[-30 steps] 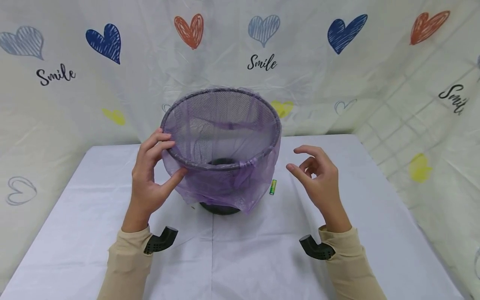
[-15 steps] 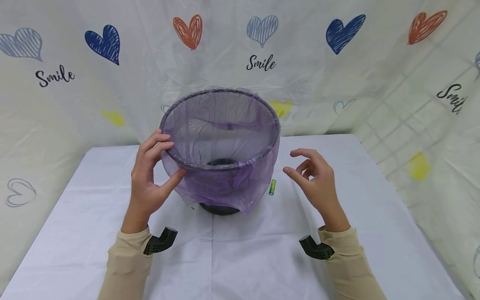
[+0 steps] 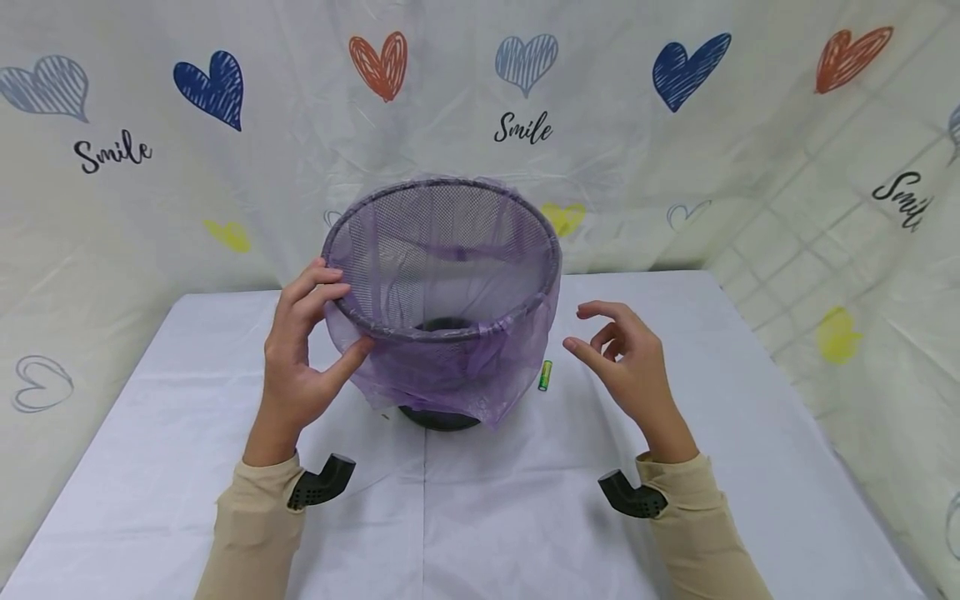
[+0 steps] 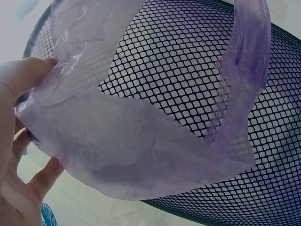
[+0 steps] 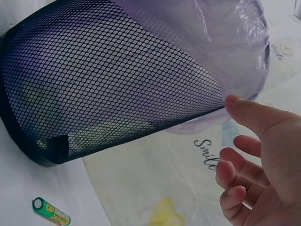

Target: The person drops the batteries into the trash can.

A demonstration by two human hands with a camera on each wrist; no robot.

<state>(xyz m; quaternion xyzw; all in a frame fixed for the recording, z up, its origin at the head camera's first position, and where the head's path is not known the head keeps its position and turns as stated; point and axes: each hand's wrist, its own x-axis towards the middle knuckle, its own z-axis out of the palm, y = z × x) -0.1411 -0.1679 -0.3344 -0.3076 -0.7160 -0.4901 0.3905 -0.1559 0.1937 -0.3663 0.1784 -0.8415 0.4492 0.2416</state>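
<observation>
A dark wire-mesh wastebasket point(image 3: 440, 420) stands on the table, lined with a thin purple plastic bag point(image 3: 457, 367) folded over its rim. At the basket's left, my left hand point(image 3: 298, 354) grips the rim, thumb on the outside over the bag and fingertips at the inner edge. In the left wrist view the bag's loose edge point(image 4: 127, 146) hangs outside the mesh. My right hand point(image 3: 628, 360) hovers to the right of the basket with bent fingers, thumb and forefinger apart, holding nothing. A green battery point(image 3: 544, 376) lies on the table between the basket and that hand.
A white cloth covers the table point(image 3: 517, 517). Behind it and along the sides hangs a pale curtain point(image 3: 300, 142) printed with hearts and "Smile". A tiny dark speck lies just left of the basket's base.
My right hand has shifted slightly left and down, closer to the battery. The left hand keeps its hold on the rim, and the basket stays in place.
</observation>
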